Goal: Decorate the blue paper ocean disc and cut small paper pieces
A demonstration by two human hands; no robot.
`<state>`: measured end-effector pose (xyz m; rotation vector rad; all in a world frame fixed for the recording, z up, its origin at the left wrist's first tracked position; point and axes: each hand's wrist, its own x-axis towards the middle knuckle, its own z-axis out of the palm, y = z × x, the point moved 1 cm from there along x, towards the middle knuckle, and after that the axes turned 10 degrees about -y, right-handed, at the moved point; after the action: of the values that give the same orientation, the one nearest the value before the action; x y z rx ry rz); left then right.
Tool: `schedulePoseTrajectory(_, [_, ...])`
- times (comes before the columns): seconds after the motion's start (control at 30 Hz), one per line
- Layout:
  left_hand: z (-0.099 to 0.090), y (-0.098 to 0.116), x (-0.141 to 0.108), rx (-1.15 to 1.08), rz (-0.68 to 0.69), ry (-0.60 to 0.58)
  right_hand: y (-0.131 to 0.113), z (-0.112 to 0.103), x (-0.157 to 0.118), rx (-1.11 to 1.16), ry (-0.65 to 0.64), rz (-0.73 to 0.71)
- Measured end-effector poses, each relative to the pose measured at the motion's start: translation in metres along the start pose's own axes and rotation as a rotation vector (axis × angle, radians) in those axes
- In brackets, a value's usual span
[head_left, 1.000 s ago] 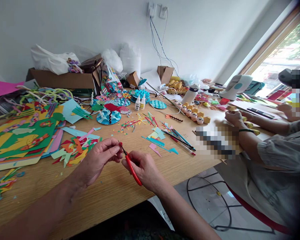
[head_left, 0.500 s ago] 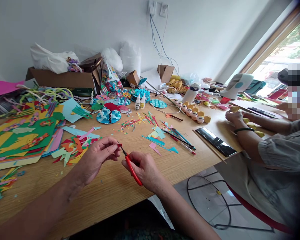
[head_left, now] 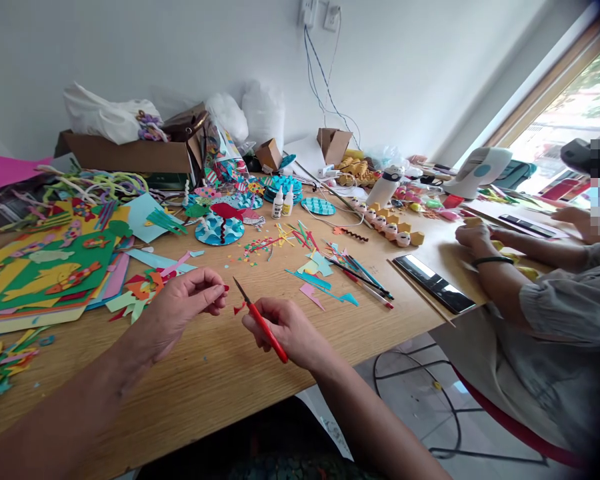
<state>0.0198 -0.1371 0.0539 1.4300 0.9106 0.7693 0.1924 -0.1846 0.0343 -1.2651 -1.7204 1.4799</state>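
Observation:
Between the thumb and finger of my left hand point(head_left: 193, 300) is a small piece of red paper point(head_left: 226, 288), mostly hidden by the fingertips. My right hand point(head_left: 287, 330) grips red-handled scissors point(head_left: 266, 328), their dark blades closed and pointing up and left, apart from the held piece. A small red paper scrap point(head_left: 239, 307) shows beside the blades, above the wood table. Left of my left hand lies a heap of coloured paper offcuts point(head_left: 147, 288). Beyond my hands, a red paper fish point(head_left: 227, 211) stands on a blue patterned disc point(head_left: 209, 230).
Pencils point(head_left: 365, 277), a black phone point(head_left: 434, 283) and a thin wooden stick point(head_left: 423, 293) lie to the right. Two glue bottles point(head_left: 283, 202) stand farther back. Coloured sheets point(head_left: 75, 307) are stacked at left. At right, another person's hands point(head_left: 473, 237) hold a yellow piece.
My hands have moved apart: the left went slightly left with the red paper, and the scissors came away from it. A small red scrap now shows by the blades.

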Motion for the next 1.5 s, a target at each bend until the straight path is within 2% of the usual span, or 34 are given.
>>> schedulePoseTrajectory(0.1, [-0.005,0.002,0.001,0.091,-0.016,-0.039,-0.007,-0.006,0.009,0.126,-0.071,-0.043])
schedulePoseTrajectory(0.17, [-0.008,0.001,0.003,0.152,-0.029,-0.072,-0.011,-0.010,0.017,0.176,-0.023,-0.099])
schedulePoseTrajectory(0.27, [-0.013,-0.003,0.008,0.232,-0.058,-0.144,-0.017,-0.014,0.030,0.115,0.045,-0.161])
schedulePoseTrajectory(0.43, [-0.011,-0.003,0.015,0.249,-0.040,-0.221,-0.018,-0.014,0.045,0.064,-0.021,-0.200])
schedulePoseTrajectory(0.57, [-0.004,0.003,0.013,0.201,-0.044,-0.192,-0.015,-0.013,0.046,0.112,0.026,-0.228])
schedulePoseTrajectory(0.73, [0.010,0.000,0.007,0.083,0.024,-0.055,-0.013,-0.007,0.043,0.366,0.198,-0.262])
schedulePoseTrajectory(0.87, [0.017,-0.004,0.007,0.061,0.046,0.012,-0.011,0.000,0.042,0.426,0.242,-0.277])
schedulePoseTrajectory(1.0, [0.015,0.000,0.010,0.095,0.047,-0.010,-0.010,-0.001,0.042,0.362,0.234,-0.275])
schedulePoseTrajectory(1.27, [0.007,0.003,0.016,0.182,-0.016,-0.140,-0.015,-0.013,0.042,-0.034,0.199,-0.260])
schedulePoseTrajectory(1.37, [0.008,0.003,0.014,0.153,-0.011,-0.121,-0.014,-0.012,0.043,0.022,0.236,-0.265])
schedulePoseTrajectory(1.5, [0.017,0.002,0.010,0.089,0.013,-0.045,-0.011,-0.007,0.044,0.252,0.295,-0.340])
